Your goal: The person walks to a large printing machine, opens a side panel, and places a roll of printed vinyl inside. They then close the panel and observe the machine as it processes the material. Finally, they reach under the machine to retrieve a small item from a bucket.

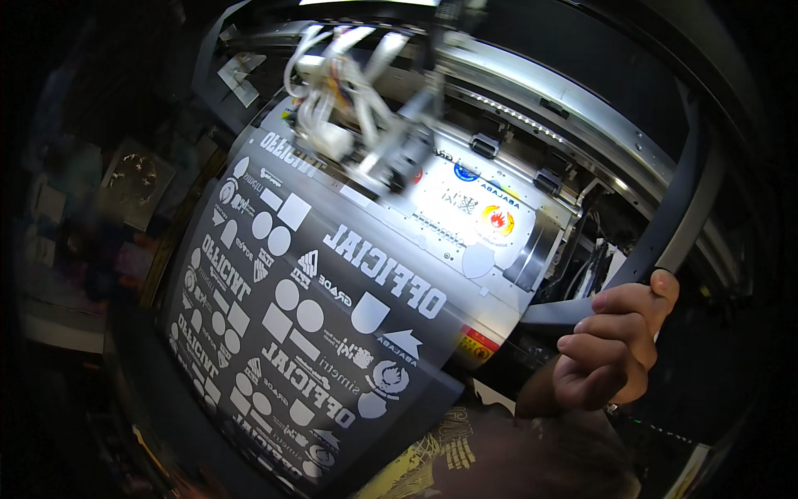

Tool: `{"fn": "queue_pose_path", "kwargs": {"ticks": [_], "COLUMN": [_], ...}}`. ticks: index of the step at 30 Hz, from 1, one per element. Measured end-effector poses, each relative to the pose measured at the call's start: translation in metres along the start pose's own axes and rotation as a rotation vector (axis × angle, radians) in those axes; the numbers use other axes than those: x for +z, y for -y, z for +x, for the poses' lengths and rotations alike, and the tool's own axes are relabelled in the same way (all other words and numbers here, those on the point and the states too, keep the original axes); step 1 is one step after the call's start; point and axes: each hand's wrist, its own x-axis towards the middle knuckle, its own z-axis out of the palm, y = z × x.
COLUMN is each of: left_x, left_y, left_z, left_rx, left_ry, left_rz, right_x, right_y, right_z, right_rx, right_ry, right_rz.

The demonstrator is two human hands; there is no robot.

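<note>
My right hand (617,343) is at the right, raised beside the lower corner of the printer's grey cover frame (677,237). Its fingers are curled closed; what they hold, if anything, is hidden. My left hand does not show. Left of the right hand is a wide-format printer with a dark sheet of film (270,328) hanging down its front. White mirrored lettering, logos and plain shapes cover the film. Over the bright print bed (449,200) sits the print carriage (399,158), blurred, with white tubes (341,91) above it. Colour logos (499,220) show on the film there.
A metal rail (532,87) runs along the back of the printer. Cables (594,249) lie inside its right end, and a red and yellow label (476,343) is on the front edge. Dim, blurred objects stand at the left. My printed brown shirt (515,453) is at the bottom.
</note>
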Motion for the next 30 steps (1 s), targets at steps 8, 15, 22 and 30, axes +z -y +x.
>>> {"fn": "queue_pose_path", "kwargs": {"ticks": [8, 15, 22, 30], "left_x": [-0.055, -0.093, -0.176, -0.244], "left_y": [-0.034, -0.095, -0.158, -0.239], "left_z": [-0.014, -0.043, -0.094, -0.196], "left_rx": [-0.330, -0.194, 0.039, 0.667], "left_ry": [-0.120, -0.049, 0.153, 0.590], "left_rz": [-0.925, -1.426, -1.872, -1.959], "right_x": [0.007, 0.004, -0.075, -0.225], "right_y": [0.005, -0.004, 0.035, 0.084], "right_z": [-0.002, 0.005, -0.035, -0.169], "right_rx": [0.089, -0.009, 0.175, 0.467], "right_ry": [-0.095, -0.063, 0.317, 0.953], "right_rz": [-0.003, 0.120, 0.417, 0.629]}}
